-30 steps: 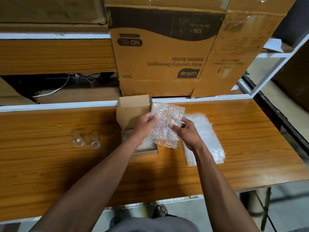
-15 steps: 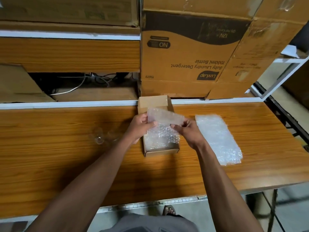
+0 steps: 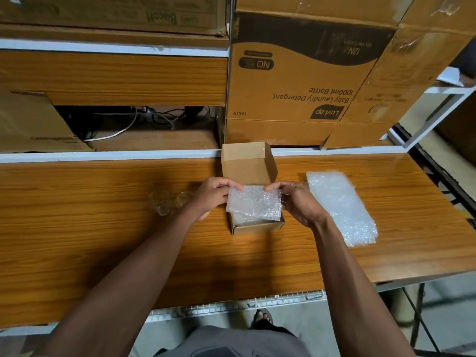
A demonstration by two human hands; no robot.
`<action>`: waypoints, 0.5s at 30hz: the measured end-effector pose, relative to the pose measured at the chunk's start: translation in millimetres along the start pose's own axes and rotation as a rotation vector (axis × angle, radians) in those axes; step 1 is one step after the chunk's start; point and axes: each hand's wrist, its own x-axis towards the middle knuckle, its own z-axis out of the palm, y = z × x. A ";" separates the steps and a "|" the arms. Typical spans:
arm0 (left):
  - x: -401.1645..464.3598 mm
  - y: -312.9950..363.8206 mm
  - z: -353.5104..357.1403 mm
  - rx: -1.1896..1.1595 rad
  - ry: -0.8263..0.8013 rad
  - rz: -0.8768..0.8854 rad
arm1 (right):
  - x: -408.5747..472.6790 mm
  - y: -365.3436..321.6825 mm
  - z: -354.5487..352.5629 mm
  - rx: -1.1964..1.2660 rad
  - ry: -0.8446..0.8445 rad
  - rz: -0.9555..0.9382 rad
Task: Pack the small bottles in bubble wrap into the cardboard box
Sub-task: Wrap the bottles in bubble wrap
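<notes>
On the wooden table: a person packs at its middle.
Spare bubble wrap: flat, right of the box.
Cardboard box: small, lid up, already lined with wrap.
Bubble wrap sheet: held over the box opening.
Left hand: fingers pinch the sheet's left top corner.
Right hand: fingers pinch its right top corner.
Small bottles: clear, on the table left of the box, beside the left wrist.

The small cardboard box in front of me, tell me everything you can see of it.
The small brown cardboard box sits open on the wooden table, its plain lid flap standing up at the far side. Bubble wrap shows inside it. A clear bubble-wrap sheet, pinched at its top corners by the left hand and right hand, hangs over the opening.
</notes>
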 end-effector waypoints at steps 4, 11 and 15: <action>-2.0 -4.0 4.1 -0.120 -0.035 -0.012 | -8.8 -6.0 7.5 0.007 -0.018 0.007; -3.5 -0.5 13.0 0.128 -0.015 0.062 | -8.3 -17.2 9.2 -0.129 -0.008 -0.096; -4.4 10.8 16.3 0.266 -0.142 0.073 | -5.1 -25.7 11.8 -0.159 -0.104 -0.096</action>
